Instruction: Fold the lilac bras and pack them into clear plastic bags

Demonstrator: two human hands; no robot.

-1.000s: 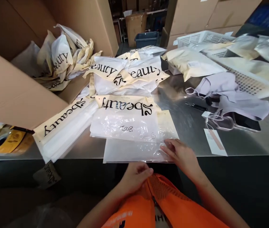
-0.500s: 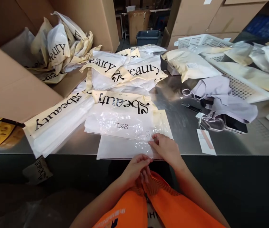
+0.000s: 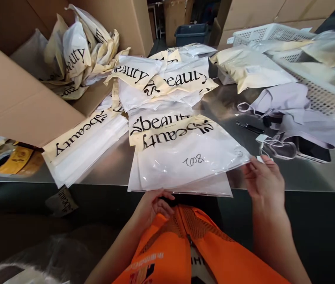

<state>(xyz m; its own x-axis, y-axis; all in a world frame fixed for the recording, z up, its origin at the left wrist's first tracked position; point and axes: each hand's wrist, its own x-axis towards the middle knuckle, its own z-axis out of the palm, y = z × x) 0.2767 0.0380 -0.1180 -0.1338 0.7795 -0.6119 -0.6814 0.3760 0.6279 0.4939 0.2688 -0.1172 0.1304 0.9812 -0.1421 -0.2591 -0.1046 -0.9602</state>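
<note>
A flat plastic mailing bag [image 3: 170, 161] with a cream "beauty" band and handwritten marks lies at the table's front, partly over another bag [image 3: 214, 185]. My right hand [image 3: 264, 175] pinches its lower right corner, which is drawn out to the right and slightly raised. By the table edge, my left hand [image 3: 155, 203] sits at the bag's lower edge. Its fingers are loosely curved and apart, with nothing visible in them; whether it touches the bag is hard to tell. Behind the pinched bag lies another flat "beauty" bag [image 3: 158, 123].
Filled bags [image 3: 182, 81] are heaped at mid-table. Flat bags [image 3: 87, 148] lie left, beside a cardboard box [image 3: 16, 94] holding filled bags. To the right are a pen [image 3: 248, 127], a phone [image 3: 313, 149], grey cloth [image 3: 315, 128] and white baskets [image 3: 324, 96].
My right hand has moved right, pulling the marked bag's corner with it and uncovering a bag behind. My left hand has shifted slightly left, its fingers now looser. The view has tilted down a little.
</note>
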